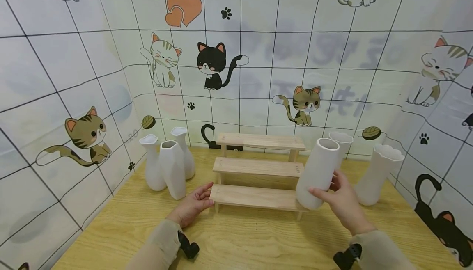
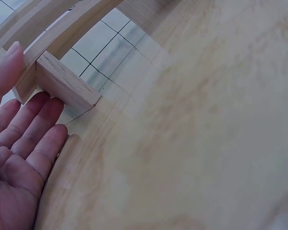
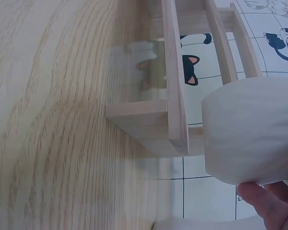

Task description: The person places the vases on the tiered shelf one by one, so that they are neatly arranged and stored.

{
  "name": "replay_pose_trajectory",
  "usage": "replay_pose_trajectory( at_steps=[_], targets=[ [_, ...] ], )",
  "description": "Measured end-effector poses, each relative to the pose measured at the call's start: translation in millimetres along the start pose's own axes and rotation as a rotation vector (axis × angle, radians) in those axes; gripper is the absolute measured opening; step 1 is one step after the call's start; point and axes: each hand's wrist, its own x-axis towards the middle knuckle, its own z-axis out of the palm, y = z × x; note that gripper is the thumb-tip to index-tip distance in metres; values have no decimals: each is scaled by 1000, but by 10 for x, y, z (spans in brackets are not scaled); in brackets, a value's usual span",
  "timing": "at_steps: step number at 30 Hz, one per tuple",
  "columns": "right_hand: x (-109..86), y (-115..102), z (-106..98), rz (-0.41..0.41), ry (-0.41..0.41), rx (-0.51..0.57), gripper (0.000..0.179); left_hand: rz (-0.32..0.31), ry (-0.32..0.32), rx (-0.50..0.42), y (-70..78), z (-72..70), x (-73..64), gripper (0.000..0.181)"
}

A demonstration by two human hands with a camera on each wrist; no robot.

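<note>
A smooth white vase (image 1: pixel 318 173) leans at the right end of a three-step wooden display stand (image 1: pixel 258 197), its mouth tipped to the right. My right hand (image 1: pixel 343 200) grips this vase around its lower part, thumb in front. In the right wrist view the vase's base (image 3: pixel 252 132) is beside the end of the lowest step; whether they touch is unclear. At the stand's left end, my left hand (image 1: pixel 194 205) holds the lowest step between thumb and fingers. The left wrist view has the thumb at the step's edge and the fingers (image 2: pixel 45 146) near its leg (image 2: pixel 67 81).
Left of the stand stand several white vases, with a faceted one (image 1: pixel 172 170) in front. On the right are a ruffled-rim vase (image 1: pixel 378 175) and another white vase (image 1: pixel 341 138), partly hidden. A cat-print wall covering (image 1: pixel 258 69) surrounds the wooden tabletop (image 1: pixel 255 245).
</note>
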Motion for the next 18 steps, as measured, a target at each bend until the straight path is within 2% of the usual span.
replay_pose_trajectory(
  at_steps=[11, 18],
  targets=[
    [23, -28, 103, 13, -36, 9, 91, -20, 19, -9, 13, -1, -9, 80],
    [56, -28, 177, 11, -42, 21, 90, -8, 13, -5, 8, -1, 2, 79]
  ],
)
